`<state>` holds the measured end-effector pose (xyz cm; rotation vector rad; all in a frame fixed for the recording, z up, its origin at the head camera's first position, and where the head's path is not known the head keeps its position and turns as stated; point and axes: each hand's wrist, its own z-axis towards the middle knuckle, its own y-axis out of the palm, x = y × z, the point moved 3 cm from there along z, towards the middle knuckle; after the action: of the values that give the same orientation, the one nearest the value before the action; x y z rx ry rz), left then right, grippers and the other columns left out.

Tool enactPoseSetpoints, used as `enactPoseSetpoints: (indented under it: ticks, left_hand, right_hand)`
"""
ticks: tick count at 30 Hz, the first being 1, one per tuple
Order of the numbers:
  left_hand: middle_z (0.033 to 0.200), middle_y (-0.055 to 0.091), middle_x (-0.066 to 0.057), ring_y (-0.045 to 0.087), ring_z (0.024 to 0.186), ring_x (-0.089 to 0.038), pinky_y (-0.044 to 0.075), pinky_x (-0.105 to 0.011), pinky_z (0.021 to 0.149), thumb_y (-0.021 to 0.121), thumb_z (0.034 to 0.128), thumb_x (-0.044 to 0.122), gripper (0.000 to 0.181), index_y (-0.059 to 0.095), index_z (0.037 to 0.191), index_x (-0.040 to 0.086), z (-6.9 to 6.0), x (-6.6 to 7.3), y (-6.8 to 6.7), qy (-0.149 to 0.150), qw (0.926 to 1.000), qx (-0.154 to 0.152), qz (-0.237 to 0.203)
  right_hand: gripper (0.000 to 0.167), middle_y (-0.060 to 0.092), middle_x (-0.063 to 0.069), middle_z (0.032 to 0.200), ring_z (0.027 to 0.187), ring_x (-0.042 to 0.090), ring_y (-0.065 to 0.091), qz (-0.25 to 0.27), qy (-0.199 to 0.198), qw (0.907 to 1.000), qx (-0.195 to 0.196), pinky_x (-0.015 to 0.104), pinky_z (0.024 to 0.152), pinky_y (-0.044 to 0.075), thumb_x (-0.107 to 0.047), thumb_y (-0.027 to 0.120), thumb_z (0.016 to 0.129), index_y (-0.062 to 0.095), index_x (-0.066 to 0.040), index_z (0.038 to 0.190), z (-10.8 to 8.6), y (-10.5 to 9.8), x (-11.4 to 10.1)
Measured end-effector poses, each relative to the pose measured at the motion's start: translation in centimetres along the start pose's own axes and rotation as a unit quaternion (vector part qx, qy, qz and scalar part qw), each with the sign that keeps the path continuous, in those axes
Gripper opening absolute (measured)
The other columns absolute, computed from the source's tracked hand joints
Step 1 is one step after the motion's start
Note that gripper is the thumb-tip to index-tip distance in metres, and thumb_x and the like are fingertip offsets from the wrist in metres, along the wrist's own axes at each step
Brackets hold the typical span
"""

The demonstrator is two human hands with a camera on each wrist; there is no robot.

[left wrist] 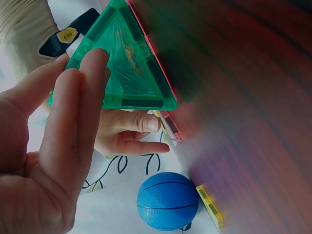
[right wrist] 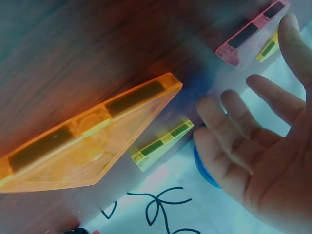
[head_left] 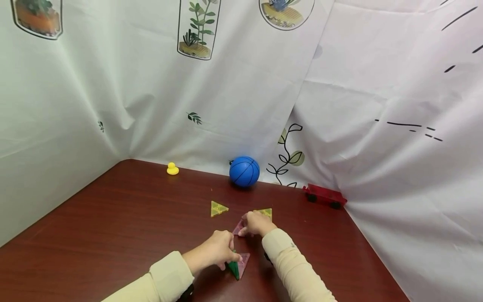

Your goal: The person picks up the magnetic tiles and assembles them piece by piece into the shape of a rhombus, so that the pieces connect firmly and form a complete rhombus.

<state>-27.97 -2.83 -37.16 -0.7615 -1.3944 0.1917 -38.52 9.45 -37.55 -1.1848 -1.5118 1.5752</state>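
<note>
In the head view my left hand (head_left: 216, 248) pinches a green triangular magnetic tile (head_left: 233, 269) near the table's front. This tile stands raised along one edge of a pink triangular tile (head_left: 244, 261) lying flat. Seen from the left wrist, two fingers lie against the green tile's face. My right hand (head_left: 257, 224) is farther out, over a second pink triangular tile (head_left: 237, 228) that it partly covers. The right wrist view shows its fingers spread and loosely bent, thumb close to that pink tile (right wrist: 251, 33); contact is unclear.
Yellow triangular tiles lie beyond the hands, one at left (head_left: 218, 209), one at right (head_left: 267, 212). An orange tile (right wrist: 92, 141) shows near the right wrist. Along the back stand a yellow duck (head_left: 172, 169), a blue ball (head_left: 244, 172) and a red wagon (head_left: 325, 195), before white curtains.
</note>
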Motion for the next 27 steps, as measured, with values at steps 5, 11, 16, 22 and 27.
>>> enactPoseSetpoints:
  ticks: [5, 11, 16, 22, 27]
  left_hand:
    - [0.052, 0.053, -0.006, 0.053, 0.035, -0.015, 0.046, -0.026, 0.037, 0.073, 0.0685, 0.012, 0.027, 0.048, 0.063, 0.005, 0.0, 0.0, 0.1, -0.006, 1.0, -0.006, -0.001]
    - [0.052, 0.053, -0.006, 0.053, 0.035, -0.014, 0.046, -0.026, 0.037, 0.073, 0.0686, 0.012, 0.027, 0.048, 0.064, 0.005, 0.0, 0.0, 0.2, -0.007, 0.9999, -0.009, 0.001]
    - [0.052, 0.053, -0.005, 0.052, 0.035, -0.014, 0.046, -0.025, 0.037, 0.074, 0.0678, 0.012, 0.028, 0.047, 0.063, 0.005, 0.0, -0.1, 0.2, -0.003, 1.0, -0.002, 0.002]
    - [0.051, 0.053, -0.004, 0.053, 0.035, -0.015, 0.046, -0.026, 0.036, 0.074, 0.0677, 0.011, 0.028, 0.047, 0.063, 0.005, 0.0, -0.1, 0.0, 0.002, 1.0, 0.003, 0.001]
    - [0.051, 0.053, -0.005, 0.053, 0.035, -0.015, 0.046, -0.026, 0.037, 0.074, 0.0684, 0.012, 0.028, 0.047, 0.063, 0.005, 0.0, -0.2, 0.0, 0.002, 1.0, 0.0, 0.0]
  right_hand:
    - [0.057, 0.052, 0.01, 0.095, 0.089, 0.024, 0.048, 0.005, 0.028, 0.9996, -0.004, 0.04, 0.076, 0.043, -0.038, 0.077, 0.061, 0.061, -0.011, 0.109, 0.4, 0.3, 0.2]
    - [0.055, 0.049, 0.013, 0.094, 0.086, 0.023, 0.046, 0.017, 0.038, 0.999, -0.016, 0.039, 0.073, 0.044, -0.038, 0.077, 0.062, 0.062, -0.01, 0.107, 0.6, 0.6, 0.4]
    - [0.052, 0.049, 0.008, 0.087, 0.084, 0.022, 0.047, 0.027, 0.024, 0.9993, 0.009, 0.038, 0.07, 0.045, -0.036, 0.079, 0.058, 0.063, -0.007, 0.098, 0.6, 0.7, 0.3]
    - [0.049, 0.048, 0.0, 0.075, 0.071, 0.019, 0.05, 0.027, -0.004, 0.9977, 0.062, 0.036, 0.058, 0.043, -0.031, 0.081, 0.056, 0.053, -0.012, 0.092, -0.1, 0.3, 0.0]
    - [0.03, 0.048, -0.004, 0.068, 0.061, 0.012, 0.048, 0.082, -0.045, 0.9929, 0.074, 0.026, 0.053, 0.041, -0.016, 0.075, 0.067, 0.051, -0.011, 0.085, -0.9, -0.4, -0.2]
